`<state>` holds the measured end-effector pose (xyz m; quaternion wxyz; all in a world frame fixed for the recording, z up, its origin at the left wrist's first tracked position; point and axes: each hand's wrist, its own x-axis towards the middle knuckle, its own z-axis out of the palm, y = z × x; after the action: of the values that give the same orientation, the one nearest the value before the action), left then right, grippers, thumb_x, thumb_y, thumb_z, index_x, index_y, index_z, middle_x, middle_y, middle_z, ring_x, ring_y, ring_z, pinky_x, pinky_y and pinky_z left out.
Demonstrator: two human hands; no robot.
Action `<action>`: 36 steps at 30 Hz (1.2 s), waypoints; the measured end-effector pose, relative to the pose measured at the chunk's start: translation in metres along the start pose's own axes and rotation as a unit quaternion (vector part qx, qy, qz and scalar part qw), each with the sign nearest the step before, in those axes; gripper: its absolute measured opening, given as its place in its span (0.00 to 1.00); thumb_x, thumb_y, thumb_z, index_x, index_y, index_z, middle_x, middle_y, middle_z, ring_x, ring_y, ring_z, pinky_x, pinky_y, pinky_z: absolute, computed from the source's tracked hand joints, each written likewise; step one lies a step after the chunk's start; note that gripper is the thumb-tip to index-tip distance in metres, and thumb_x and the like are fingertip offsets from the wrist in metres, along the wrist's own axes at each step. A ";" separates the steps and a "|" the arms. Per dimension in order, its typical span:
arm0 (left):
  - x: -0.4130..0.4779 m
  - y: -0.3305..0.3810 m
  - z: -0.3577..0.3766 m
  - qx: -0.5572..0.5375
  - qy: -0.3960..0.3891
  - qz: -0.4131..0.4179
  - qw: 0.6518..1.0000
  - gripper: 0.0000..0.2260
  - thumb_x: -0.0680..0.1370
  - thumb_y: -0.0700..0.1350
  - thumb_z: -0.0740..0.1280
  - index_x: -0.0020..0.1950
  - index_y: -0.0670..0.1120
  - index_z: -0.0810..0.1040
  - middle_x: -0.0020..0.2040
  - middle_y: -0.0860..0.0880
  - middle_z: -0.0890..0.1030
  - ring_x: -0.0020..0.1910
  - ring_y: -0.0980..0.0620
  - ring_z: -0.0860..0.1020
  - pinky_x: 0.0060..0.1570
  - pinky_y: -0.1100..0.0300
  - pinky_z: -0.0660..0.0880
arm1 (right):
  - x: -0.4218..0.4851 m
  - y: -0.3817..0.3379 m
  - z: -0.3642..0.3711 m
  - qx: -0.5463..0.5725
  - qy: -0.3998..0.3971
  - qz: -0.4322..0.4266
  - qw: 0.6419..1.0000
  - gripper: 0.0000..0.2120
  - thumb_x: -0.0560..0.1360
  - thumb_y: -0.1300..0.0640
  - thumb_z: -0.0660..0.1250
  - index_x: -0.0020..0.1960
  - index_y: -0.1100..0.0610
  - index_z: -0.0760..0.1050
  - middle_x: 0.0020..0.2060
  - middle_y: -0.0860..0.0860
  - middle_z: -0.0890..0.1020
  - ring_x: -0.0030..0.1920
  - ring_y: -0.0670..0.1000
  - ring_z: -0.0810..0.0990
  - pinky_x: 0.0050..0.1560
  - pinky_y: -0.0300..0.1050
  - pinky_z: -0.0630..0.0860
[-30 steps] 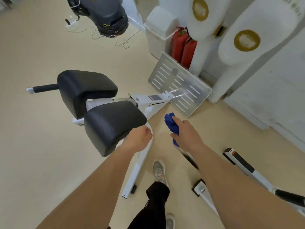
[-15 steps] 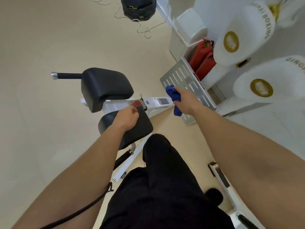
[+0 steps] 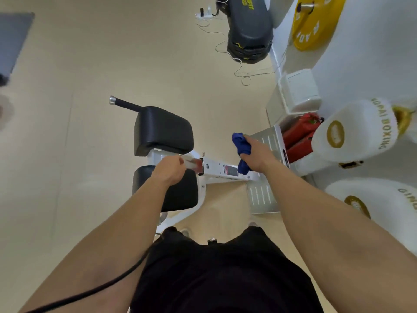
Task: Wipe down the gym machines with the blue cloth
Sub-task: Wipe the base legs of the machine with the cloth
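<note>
A white gym machine (image 3: 222, 171) with two black pads (image 3: 162, 129) stands on the beige floor below me. Its silver footplate (image 3: 262, 197) lies to the right. My right hand (image 3: 256, 152) grips the bunched blue cloth (image 3: 241, 146) just above the machine's white beam, near the footplate. My left hand (image 3: 169, 169) is curled over the near black pad (image 3: 182, 193), fingers at the beam's red and clear part; whether it holds that part is unclear.
White boxing dummies (image 3: 354, 132) and red fire extinguishers (image 3: 300, 136) crowd the right side, with a white bin (image 3: 297, 91) behind them. A black punching bag base (image 3: 250, 30) and loose cables lie at the top. A yellow weight plate (image 3: 313, 21) hangs on the wall.
The view tilted down and moved closer over the machine. My right hand with the cloth travelled forward along the beam toward the footplate. My left hand shifted from the pad's edge to the beam's near end.
</note>
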<state>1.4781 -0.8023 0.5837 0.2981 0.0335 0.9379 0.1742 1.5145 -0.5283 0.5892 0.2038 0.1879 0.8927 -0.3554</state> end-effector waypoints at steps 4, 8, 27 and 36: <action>-0.008 0.060 0.018 -0.051 0.025 -0.054 0.997 0.11 0.82 0.44 0.58 0.60 0.44 0.77 0.55 0.44 0.80 0.52 0.46 0.77 0.53 0.55 0.72 | 0.016 0.036 -0.023 -0.018 -0.050 -0.046 0.998 0.30 0.76 0.62 0.65 0.76 0.49 0.61 0.61 0.57 0.76 0.58 0.60 0.77 0.53 0.47 0.72; -0.019 0.121 0.043 -0.114 0.042 -0.081 0.989 0.12 0.82 0.43 0.58 0.58 0.40 0.78 0.55 0.42 0.80 0.53 0.45 0.77 0.54 0.53 0.73 | 0.018 0.077 -0.041 -0.047 -0.089 -0.085 0.991 0.31 0.78 0.61 0.64 0.78 0.48 0.60 0.63 0.56 0.75 0.58 0.58 0.77 0.52 0.46 0.71; 0.006 0.150 0.203 -0.190 -0.051 -0.172 0.965 0.14 0.80 0.45 0.59 0.62 0.43 0.77 0.61 0.44 0.80 0.59 0.44 0.76 0.58 0.53 0.73 | 0.050 0.205 -0.026 -0.119 -0.173 -0.063 0.976 0.30 0.77 0.61 0.66 0.77 0.51 0.62 0.61 0.57 0.78 0.57 0.60 0.78 0.51 0.44 0.69; -0.013 0.135 0.311 -0.297 -0.030 -0.237 0.925 0.11 0.80 0.46 0.63 0.61 0.46 0.78 0.59 0.48 0.80 0.58 0.47 0.76 0.59 0.54 0.73 | 0.068 0.247 0.042 -0.126 -0.274 -0.117 0.946 0.26 0.76 0.65 0.65 0.73 0.54 0.67 0.56 0.55 0.79 0.57 0.56 0.78 0.51 0.43 0.69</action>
<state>1.6613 -0.5828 0.4008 0.3546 -0.2743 0.8145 0.3682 1.5858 -0.3778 0.3896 0.4194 -0.0492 0.8556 -0.2994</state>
